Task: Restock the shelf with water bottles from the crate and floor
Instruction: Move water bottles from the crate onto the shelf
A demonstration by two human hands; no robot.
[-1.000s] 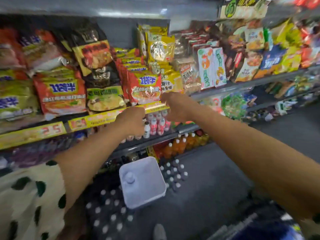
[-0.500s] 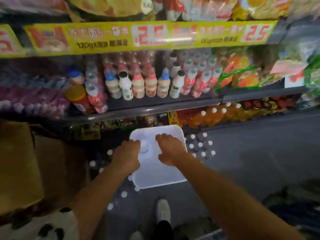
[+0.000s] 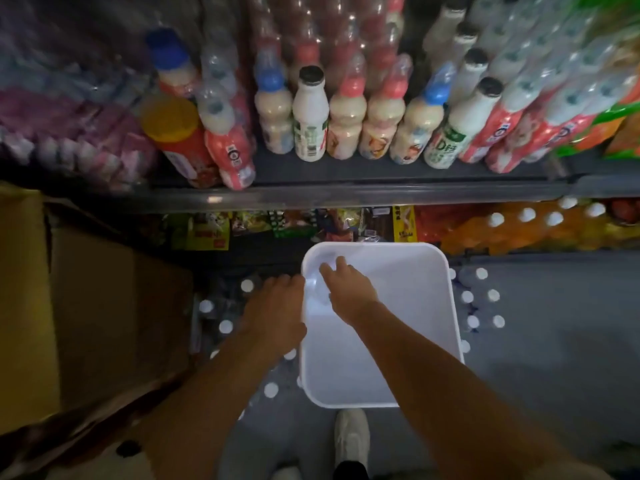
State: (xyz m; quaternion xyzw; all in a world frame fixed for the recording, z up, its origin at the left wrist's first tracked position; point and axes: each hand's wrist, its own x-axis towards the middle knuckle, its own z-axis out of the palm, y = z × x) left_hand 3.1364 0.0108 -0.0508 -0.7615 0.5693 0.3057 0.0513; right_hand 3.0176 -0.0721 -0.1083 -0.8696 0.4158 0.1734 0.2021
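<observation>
**Water bottle waiting in the crate's far left corner**

Water bottle [image 3: 317, 292], a clear one lying low in the white crate [image 3: 433, 327], was what I was going after; it sat in the crate's far left corner, hard against the left wall, the only bottle I could make out in there. I judged it had ended up in that corner simply because the rest of the crate had nothing to hold it in place.

I had my right hand [image 3: 349, 292] reaching down into the crate over that bottle, fingers spread and only lightly bent. Whether they had touched the plastic yet I could not tell, as the bottle was pale and blurred against the crate floor. My left hand [image 3: 277, 306] hovered just outside the crate's left wall, fingers relaxed and gripping nothing, placed there, I think, either to steady the crate or to take one of the floor bottles [image 3: 225, 326] whose white caps stood clustered left of the crate. More capped bottles [image 3: 481, 296] stood right of the crate.

Beyond the crate's far edge ran the shelf [image 3: 346, 194], already crowded with milky drink bottles [image 3: 310, 119]. Left of the crate stood a cardboard box [image 3: 86, 306], and near its close edge was my shoe [image 3: 351, 434].
</observation>
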